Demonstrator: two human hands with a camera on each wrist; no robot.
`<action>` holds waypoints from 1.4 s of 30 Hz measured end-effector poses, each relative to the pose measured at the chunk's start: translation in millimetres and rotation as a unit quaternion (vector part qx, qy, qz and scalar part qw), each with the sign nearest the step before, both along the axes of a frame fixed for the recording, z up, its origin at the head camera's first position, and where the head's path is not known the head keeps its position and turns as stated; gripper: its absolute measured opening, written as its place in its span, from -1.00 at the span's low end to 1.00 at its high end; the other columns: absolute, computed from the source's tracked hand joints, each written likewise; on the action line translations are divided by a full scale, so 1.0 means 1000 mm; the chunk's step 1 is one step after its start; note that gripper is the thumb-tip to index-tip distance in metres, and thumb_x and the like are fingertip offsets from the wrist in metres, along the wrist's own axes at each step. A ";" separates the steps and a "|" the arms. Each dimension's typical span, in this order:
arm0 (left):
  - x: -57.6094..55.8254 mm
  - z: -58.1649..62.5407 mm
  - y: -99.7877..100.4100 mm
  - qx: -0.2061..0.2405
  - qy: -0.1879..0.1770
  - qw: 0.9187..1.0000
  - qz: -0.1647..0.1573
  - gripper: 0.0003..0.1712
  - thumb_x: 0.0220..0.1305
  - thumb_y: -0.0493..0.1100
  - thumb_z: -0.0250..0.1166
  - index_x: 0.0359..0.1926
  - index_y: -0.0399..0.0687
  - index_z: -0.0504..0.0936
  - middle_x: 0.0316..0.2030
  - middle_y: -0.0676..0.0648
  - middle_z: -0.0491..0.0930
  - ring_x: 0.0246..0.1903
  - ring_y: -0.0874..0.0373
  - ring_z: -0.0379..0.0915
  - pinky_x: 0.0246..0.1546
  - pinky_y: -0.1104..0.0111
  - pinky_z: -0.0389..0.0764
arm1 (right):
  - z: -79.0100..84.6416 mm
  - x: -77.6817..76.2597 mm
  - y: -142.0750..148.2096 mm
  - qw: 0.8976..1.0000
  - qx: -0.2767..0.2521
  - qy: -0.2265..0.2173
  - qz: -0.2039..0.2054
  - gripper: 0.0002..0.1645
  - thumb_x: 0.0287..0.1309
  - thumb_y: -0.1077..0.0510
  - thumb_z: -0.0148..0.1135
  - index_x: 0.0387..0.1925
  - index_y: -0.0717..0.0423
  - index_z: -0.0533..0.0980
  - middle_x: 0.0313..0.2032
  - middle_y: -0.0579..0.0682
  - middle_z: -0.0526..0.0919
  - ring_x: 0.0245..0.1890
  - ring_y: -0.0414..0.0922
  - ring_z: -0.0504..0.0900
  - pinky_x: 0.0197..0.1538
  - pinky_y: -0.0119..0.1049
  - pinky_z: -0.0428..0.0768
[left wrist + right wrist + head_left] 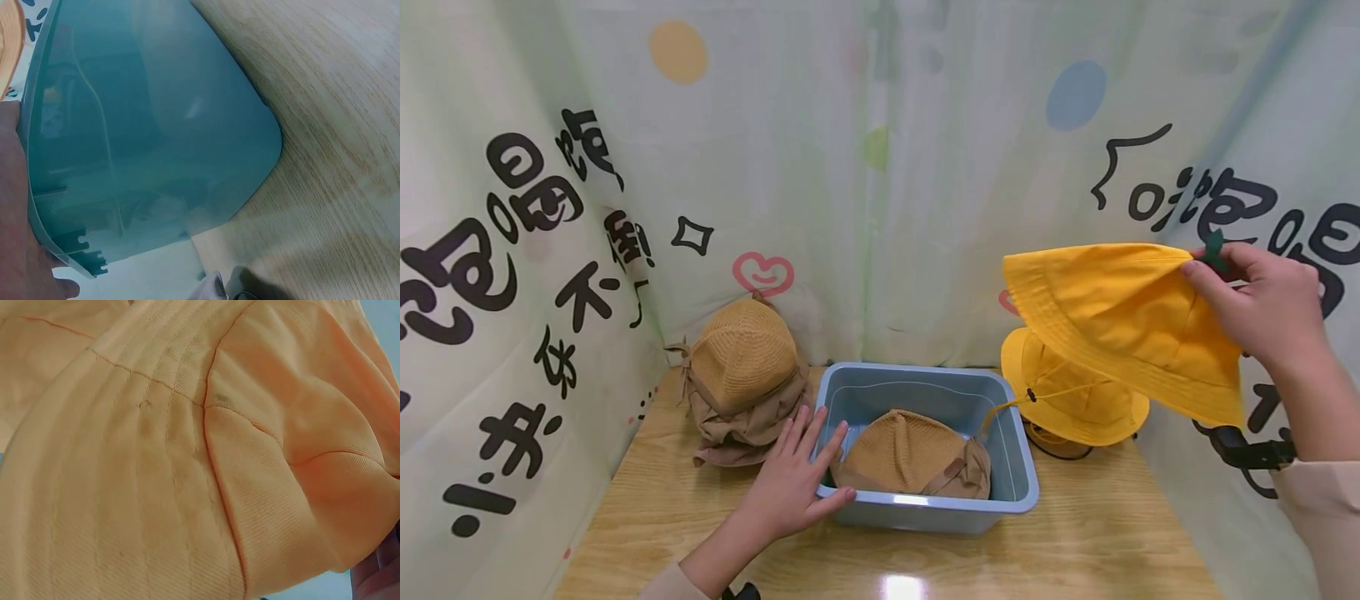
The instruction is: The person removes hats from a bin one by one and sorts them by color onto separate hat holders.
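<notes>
My right hand (1266,308) pinches a yellow bucket hat (1127,321) at its crown, by the green leaf-shaped tip (1214,252), and holds it raised at the right. Its yellow cord stretches down toward the bin. In the right wrist view the stitched brim (112,487) fills most of the picture. My left hand (790,479), fingers spread, rests on the front left rim of a blue plastic bin (925,521). Inside the bin lies a tan woven hat (898,454) with a brown fabric bow. The left wrist view shows the bin's outer wall (162,125) close up.
Left of the bin, tan and brown hats (745,358) are stacked on the wooden table (700,517). Another yellow hat (1075,400) sits right of the bin, under the raised one, with a dark cord below it. A printed curtain (865,208) encloses the back and sides.
</notes>
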State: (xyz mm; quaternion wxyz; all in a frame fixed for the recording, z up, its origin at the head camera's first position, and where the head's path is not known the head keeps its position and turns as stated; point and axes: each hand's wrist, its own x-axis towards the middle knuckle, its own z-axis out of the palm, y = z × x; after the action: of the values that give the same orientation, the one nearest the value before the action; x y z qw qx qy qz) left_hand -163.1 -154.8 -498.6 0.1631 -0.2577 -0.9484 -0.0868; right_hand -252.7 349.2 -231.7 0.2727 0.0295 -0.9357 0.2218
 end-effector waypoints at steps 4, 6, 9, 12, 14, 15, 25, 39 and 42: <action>-0.001 0.000 0.000 0.000 0.002 1.000 0.001 0.00 0.33 0.56 -0.14 0.57 0.10 0.09 0.53 -0.31 0.01 0.51 -0.32 -0.16 0.40 -0.19 0.11 | 0.003 0.001 0.006 1.000 -0.006 0.002 -0.014 -0.41 0.42 -0.12 0.11 0.02 0.39 0.52 -0.15 0.39 0.56 -0.47 -0.58 0.20 -0.49 -0.81 0.23; -0.001 0.000 0.000 0.000 0.002 1.000 0.001 0.00 0.33 0.56 -0.14 0.57 0.10 0.09 0.53 -0.31 0.01 0.51 -0.33 -0.15 0.40 -0.19 0.12 | 0.004 0.002 0.009 1.000 -0.009 0.002 -0.017 -0.42 0.43 -0.10 0.09 0.01 0.41 0.51 -0.15 0.39 0.54 -0.48 -0.58 0.20 -0.48 -0.82 0.22; -0.001 0.001 0.000 0.000 -0.001 1.000 -0.002 0.00 0.33 0.56 -0.13 0.57 0.09 0.09 0.52 -0.32 0.01 0.50 -0.34 -0.14 0.39 -0.19 0.13 | 0.005 0.003 0.013 1.000 -0.004 0.007 -0.020 -0.44 0.44 -0.08 0.08 -0.04 0.43 0.49 -0.16 0.41 0.53 -0.51 -0.60 0.18 -0.47 -0.83 0.20; 0.000 0.001 0.000 -0.001 -0.005 1.000 -0.001 0.00 0.33 0.55 -0.13 0.57 0.10 0.08 0.53 -0.32 0.00 0.50 -0.34 -0.16 0.39 -0.20 0.13 | 0.007 0.003 0.017 1.000 0.009 0.011 -0.027 -0.44 0.45 -0.08 0.07 -0.06 0.44 0.48 -0.18 0.43 0.53 -0.53 -0.58 0.15 -0.48 -0.81 0.17; 0.000 0.001 0.000 -0.004 -0.009 1.000 0.001 0.00 0.33 0.55 -0.12 0.58 0.12 0.06 0.53 -0.31 -0.02 0.51 -0.33 -0.18 0.40 -0.19 0.11 | 0.007 0.002 0.019 0.999 0.016 0.008 -0.034 -0.43 0.46 -0.08 0.05 -0.03 0.45 0.47 -0.18 0.44 0.52 -0.51 -0.51 0.16 -0.47 -0.78 0.16; 0.000 0.002 0.000 -0.005 -0.012 1.000 0.003 0.00 0.33 0.55 -0.12 0.58 0.13 0.04 0.54 -0.30 -0.03 0.51 -0.32 -0.20 0.41 -0.18 0.11 | 0.007 0.002 0.020 0.999 0.019 0.004 -0.038 -0.42 0.46 -0.08 0.04 0.00 0.45 0.46 -0.17 0.44 0.51 -0.51 -0.46 0.17 -0.47 -0.77 0.15; -0.001 0.001 0.000 -0.009 -0.021 1.000 0.005 -0.01 0.33 0.54 -0.08 0.58 0.15 0.02 0.55 -0.28 -0.06 0.52 -0.29 -0.23 0.43 -0.17 0.07 | 0.005 0.000 0.033 0.998 -0.014 0.001 -0.057 -0.38 0.48 -0.07 -0.01 0.14 0.47 0.39 -0.11 0.45 0.47 -0.52 -0.51 0.14 -0.43 -0.77 0.12; 0.000 0.001 0.001 0.001 -0.026 1.000 0.005 0.00 0.32 0.54 -0.08 0.58 0.14 0.03 0.55 -0.28 -0.06 0.53 -0.28 -0.26 0.43 -0.17 0.05 | 0.002 -0.005 0.038 0.993 -0.020 0.011 -0.113 -0.38 0.48 -0.07 -0.08 0.10 0.48 0.39 -0.11 0.43 0.46 -0.55 -0.40 0.19 -0.48 -0.74 0.09; 0.000 0.001 0.001 0.005 -0.017 1.000 0.001 0.00 0.32 0.55 -0.09 0.58 0.11 0.07 0.54 -0.30 -0.03 0.52 -0.31 -0.21 0.42 -0.18 0.07 | 0.000 -0.006 0.036 0.991 -0.012 -0.004 -0.130 -0.35 0.48 -0.10 -0.12 0.10 0.47 0.39 -0.07 0.44 0.47 -0.40 -0.07 0.38 -0.49 -0.67 0.09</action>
State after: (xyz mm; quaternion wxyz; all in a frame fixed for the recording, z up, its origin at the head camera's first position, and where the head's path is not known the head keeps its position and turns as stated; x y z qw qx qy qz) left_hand -162.7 -153.6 -498.0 0.1488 -0.2542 -0.9508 -0.0961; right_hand -258.4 384.8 -232.2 0.2957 -0.0967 -0.9301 0.1953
